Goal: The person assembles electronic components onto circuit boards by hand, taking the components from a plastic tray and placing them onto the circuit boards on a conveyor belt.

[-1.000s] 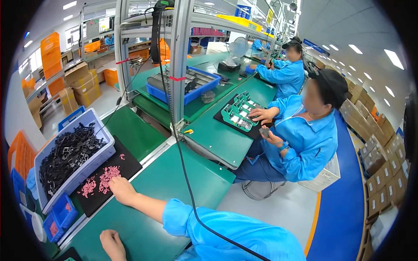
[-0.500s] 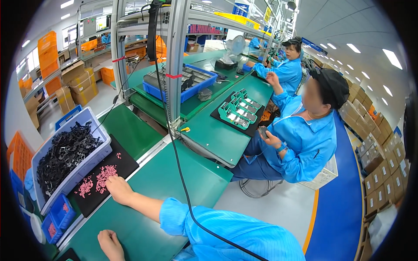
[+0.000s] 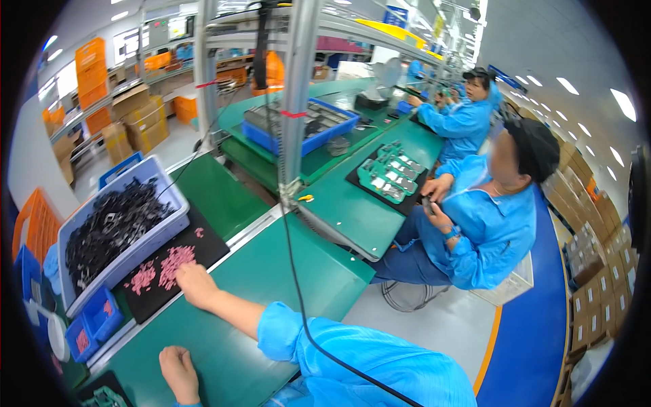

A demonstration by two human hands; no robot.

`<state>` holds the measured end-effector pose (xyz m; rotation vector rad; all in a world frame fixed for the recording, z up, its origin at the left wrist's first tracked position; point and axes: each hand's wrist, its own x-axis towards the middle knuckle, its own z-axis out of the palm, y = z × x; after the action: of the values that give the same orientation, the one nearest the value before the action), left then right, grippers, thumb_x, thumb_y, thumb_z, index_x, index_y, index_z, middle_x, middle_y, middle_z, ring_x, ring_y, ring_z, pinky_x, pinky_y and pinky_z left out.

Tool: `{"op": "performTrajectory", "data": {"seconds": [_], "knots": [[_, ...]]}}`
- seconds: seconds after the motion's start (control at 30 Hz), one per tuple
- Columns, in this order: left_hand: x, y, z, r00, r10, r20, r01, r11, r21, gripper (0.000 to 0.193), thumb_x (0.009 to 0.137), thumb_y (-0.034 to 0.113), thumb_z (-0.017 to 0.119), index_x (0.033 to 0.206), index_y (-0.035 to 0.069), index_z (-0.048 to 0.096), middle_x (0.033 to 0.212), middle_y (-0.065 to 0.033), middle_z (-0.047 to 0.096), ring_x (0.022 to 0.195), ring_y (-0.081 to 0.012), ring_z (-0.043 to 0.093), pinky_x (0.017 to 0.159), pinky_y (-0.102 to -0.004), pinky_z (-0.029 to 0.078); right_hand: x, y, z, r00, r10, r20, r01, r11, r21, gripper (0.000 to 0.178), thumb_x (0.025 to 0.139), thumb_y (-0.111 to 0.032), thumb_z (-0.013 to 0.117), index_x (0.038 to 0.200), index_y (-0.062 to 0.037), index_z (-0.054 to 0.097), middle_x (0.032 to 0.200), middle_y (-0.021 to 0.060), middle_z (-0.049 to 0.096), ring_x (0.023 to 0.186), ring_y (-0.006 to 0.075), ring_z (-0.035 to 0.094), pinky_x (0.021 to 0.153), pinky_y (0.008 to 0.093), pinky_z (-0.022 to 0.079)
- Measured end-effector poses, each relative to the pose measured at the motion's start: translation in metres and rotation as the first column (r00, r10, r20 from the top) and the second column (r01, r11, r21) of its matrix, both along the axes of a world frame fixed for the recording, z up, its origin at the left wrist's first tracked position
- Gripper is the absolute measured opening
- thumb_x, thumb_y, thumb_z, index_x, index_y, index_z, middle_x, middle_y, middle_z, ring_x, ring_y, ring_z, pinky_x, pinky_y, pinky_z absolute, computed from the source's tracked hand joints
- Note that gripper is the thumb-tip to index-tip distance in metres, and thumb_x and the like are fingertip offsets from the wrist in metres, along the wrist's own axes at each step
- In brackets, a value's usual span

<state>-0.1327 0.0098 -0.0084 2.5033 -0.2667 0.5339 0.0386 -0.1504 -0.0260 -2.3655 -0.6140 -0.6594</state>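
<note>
Pink pieces (image 3: pixel 178 261) lie in loose heaps on a black mat (image 3: pixel 211 245), just ahead of the right hand (image 3: pixel 196 283); the left hand (image 3: pixel 178 372) curls loosely over the green table (image 3: pixel 325 268). Whether either grips anything cannot be told. Such small parts likely reward a light pinch, without scattering neighbours.

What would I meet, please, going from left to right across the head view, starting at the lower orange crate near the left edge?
Lower orange crate, two-compartment blue bin, pink pieces on a black mat, person's right hand, upright metal post, nearer seated co-worker, stacked cardboard boxes.
</note>
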Motion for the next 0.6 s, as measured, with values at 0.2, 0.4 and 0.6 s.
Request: {"op": "performTrajectory", "data": {"seconds": [0.2,0.4,0.6], "knots": [[-0.001,-0.015,0.006,0.968,-0.155,-0.196,0.166,0.985,0.044,0.008,0.076,0.013,0.065,0.074,0.005,0.065,0.079,-0.0140,0.062,0.080,-0.0340,0.057,0.075,-0.0433,0.047,0.004,-0.004,-0.005,0.990,-0.096,-0.100,0.072,0.973,-0.222,0.009,0.078,-0.013,0.059,0.074,-0.0056,0.063,0.079,0.0154,0.062,0.075,0.0325,0.061,0.067,0.0470,0.048],[-0.048,-0.031,0.030,0.938,-0.342,-0.055,0.299,0.879,-0.370,0.007,0.083,0.010,0.062,0.084,0.005,0.058,0.086,-0.0109,0.059,0.086,-0.0300,0.056,0.079,-0.0399,0.046,0.019,-0.028,-0.021,0.979,0.045,0.197,-0.029,0.996,-0.079,0.007,0.081,-0.010,0.062,0.078,-0.0045,0.059,0.079,0.0165,0.058,0.078,0.0366,0.055,0.071,0.0467,0.044],[-0.123,0.065,0.059,0.992,0.122,0.009,-0.109,0.914,-0.392,0.007,0.084,0.008,0.063,0.087,0.005,0.057,0.098,-0.0104,0.061,0.092,-0.0271,0.059,0.080,-0.0364,0.049,0.008,-0.017,-0.015,0.990,0.095,0.100,-0.091,0.995,-0.040,0.006,0.085,-0.005,0.058,0.083,-0.0012,0.053,0.084,0.0177,0.055,0.081,0.0366,0.053,0.073,0.0440,0.043]]}}
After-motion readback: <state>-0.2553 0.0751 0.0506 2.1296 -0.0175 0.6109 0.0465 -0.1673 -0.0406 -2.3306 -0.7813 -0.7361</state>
